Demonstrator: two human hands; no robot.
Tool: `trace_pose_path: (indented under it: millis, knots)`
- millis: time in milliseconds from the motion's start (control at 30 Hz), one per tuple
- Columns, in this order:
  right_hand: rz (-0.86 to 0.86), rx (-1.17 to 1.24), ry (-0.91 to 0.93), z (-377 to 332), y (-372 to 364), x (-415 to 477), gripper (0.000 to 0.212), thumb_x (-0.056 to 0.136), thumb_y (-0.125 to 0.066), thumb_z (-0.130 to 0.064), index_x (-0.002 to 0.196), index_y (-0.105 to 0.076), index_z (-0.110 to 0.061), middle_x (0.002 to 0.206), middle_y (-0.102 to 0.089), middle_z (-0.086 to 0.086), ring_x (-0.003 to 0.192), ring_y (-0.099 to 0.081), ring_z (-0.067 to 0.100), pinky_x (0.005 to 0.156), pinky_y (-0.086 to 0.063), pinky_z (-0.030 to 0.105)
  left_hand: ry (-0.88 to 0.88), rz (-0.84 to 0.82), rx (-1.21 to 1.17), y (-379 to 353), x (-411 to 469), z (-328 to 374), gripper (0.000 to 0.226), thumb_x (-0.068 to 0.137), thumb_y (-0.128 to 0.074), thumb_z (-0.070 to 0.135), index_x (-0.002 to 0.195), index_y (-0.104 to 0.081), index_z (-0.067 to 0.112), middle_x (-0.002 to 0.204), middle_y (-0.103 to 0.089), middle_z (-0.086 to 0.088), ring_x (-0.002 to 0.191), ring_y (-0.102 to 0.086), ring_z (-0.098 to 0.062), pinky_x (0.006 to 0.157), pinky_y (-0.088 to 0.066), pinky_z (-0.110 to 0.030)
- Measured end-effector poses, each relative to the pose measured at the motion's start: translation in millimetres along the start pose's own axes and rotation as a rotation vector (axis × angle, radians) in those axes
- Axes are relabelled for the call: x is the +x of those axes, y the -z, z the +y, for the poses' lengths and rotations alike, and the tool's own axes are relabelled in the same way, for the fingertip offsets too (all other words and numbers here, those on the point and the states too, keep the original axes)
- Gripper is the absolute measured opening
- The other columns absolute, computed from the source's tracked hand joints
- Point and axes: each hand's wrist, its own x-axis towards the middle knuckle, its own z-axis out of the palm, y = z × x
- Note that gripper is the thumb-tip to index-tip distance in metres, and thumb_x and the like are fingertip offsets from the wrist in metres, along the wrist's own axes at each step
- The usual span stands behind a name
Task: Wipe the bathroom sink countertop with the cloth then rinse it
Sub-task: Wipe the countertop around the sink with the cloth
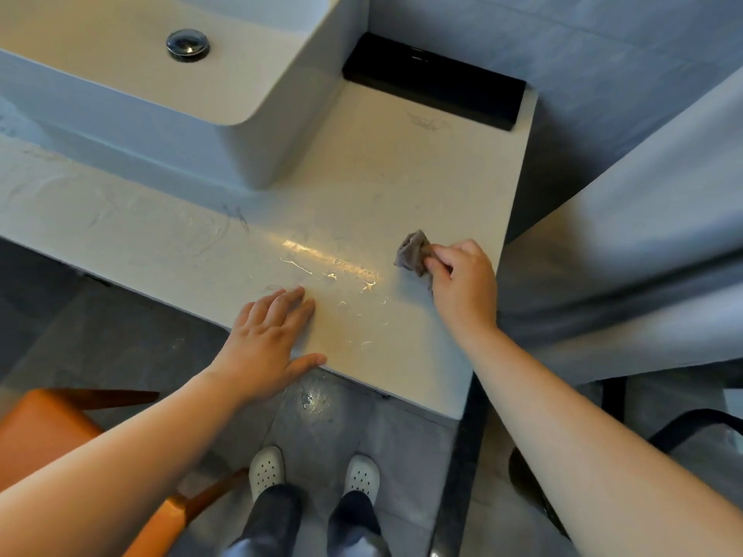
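The pale stone countertop runs across the view, with wet streaks shining near its front edge. My right hand presses a small crumpled grey-brown cloth onto the counter near the right end. My left hand lies flat on the front edge, fingers spread, holding nothing. A white vessel sink with a chrome drain plug stands on the counter at the upper left. No tap is in view.
A black box sits at the counter's back right against the grey wall. An orange chair stands lower left on the tiled floor. A white curtain-like surface hangs right of the counter. My feet in white shoes are below.
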Motion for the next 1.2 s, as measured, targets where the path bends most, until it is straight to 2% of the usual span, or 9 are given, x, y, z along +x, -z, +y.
trace_pose_path:
  millis: [167,300,367,567,767,933,1000,1100,1200]
  knots:
    - [-0.055,-0.116,-0.063,1.3,-24.1,27.3,0.021,0.093,-0.054,-0.019,0.107,-0.070,-0.022,0.098,-0.052,0.001,0.096,-0.052,0.025,0.074,-0.044,0.035,-0.068,-0.014,-0.013,0.7,-2.2,-10.9,0.095,0.077,-0.007,0.080,0.150,-0.019,0.020,0.157,-0.017,-0.004,0.143,-0.016,-0.029,0.114,-0.011,-0.045]
    - [-0.017,-0.098,-0.119,-1.8,-39.6,10.0,0.029,0.092,-0.056,-0.028,0.120,-0.064,-0.026,0.107,-0.055,-0.001,0.102,-0.050,0.020,0.088,-0.046,0.043,-0.057,-0.010,-0.057,-1.9,-2.1,-11.1,0.090,0.078,-0.012,0.076,0.151,-0.010,0.025,0.159,-0.004,0.002,0.146,-0.004,-0.023,0.115,-0.001,-0.041]
    - [-0.015,-0.081,-0.102,-4.7,-42.7,-1.5,0.030,0.091,-0.058,-0.029,0.120,-0.065,-0.026,0.104,-0.056,-0.003,0.100,-0.050,0.019,0.085,-0.047,0.044,-0.077,-0.008,-0.106,-0.9,-3.4,-13.5,0.088,0.078,-0.012,0.076,0.151,-0.010,0.026,0.159,-0.003,0.004,0.146,-0.001,-0.020,0.116,-0.001,-0.040]
    - [-0.003,-0.089,0.016,-20.9,-52.3,-61.0,0.028,0.086,-0.065,-0.025,0.113,-0.068,-0.025,0.092,-0.056,-0.006,0.084,-0.051,0.016,0.070,-0.049,0.040,-0.042,0.154,-0.207,8.2,-11.5,-29.3,0.081,0.084,-0.026,0.068,0.147,-0.030,0.017,0.154,-0.028,0.000,0.143,-0.021,-0.022,0.113,-0.015,-0.039]
    - [-0.011,-0.102,0.067,-37.1,-61.7,-113.1,0.028,0.083,-0.068,-0.022,0.110,-0.069,-0.025,0.089,-0.054,-0.006,0.079,-0.051,0.016,0.067,-0.045,0.036,0.057,0.010,-0.050,7.6,-8.0,-59.2,0.100,0.072,-0.010,0.080,0.150,0.011,0.021,0.156,0.020,0.002,0.143,0.020,-0.019,0.116,0.007,-0.038]
    - [-0.136,0.001,0.023,-52.1,-58.8,-129.3,0.024,0.085,-0.067,-0.021,0.108,-0.070,-0.026,0.085,-0.053,-0.011,0.077,-0.051,0.012,0.065,-0.048,0.034,0.121,-0.038,0.002,0.8,-6.3,-78.8,0.104,0.069,-0.005,0.084,0.146,0.020,0.019,0.152,0.029,-0.003,0.140,0.026,-0.025,0.116,0.008,-0.043]
    - [-0.219,0.135,-0.022,-58.2,-48.6,-117.9,0.018,0.088,-0.063,-0.020,0.104,-0.072,-0.023,0.082,-0.053,-0.011,0.076,-0.053,0.009,0.067,-0.047,0.022,0.117,-0.055,0.007,-2.2,-5.7,-81.0,0.102,0.069,-0.001,0.083,0.145,0.023,0.018,0.151,0.032,-0.004,0.139,0.029,-0.026,0.116,0.010,-0.043]
    - [-0.131,0.169,-0.050,-62.1,-34.2,-74.6,0.016,0.088,-0.062,-0.017,0.100,-0.073,-0.019,0.083,-0.053,-0.006,0.077,-0.052,0.009,0.066,-0.036,0.007,0.121,-0.091,0.026,-3.9,-3.8,-80.1,0.102,0.067,0.007,0.082,0.142,0.029,0.017,0.148,0.038,-0.004,0.137,0.034,-0.026,0.116,0.011,-0.045]
    - [-0.009,0.063,-0.030,-57.6,-29.9,-19.5,0.019,0.089,-0.061,-0.019,0.105,-0.072,-0.015,0.090,-0.054,0.000,0.081,-0.051,0.012,0.063,-0.034,0.012,0.125,-0.108,0.027,-2.7,-3.7,-78.7,0.103,0.065,0.010,0.081,0.142,0.030,0.016,0.148,0.040,-0.005,0.136,0.035,-0.027,0.116,0.012,-0.045]
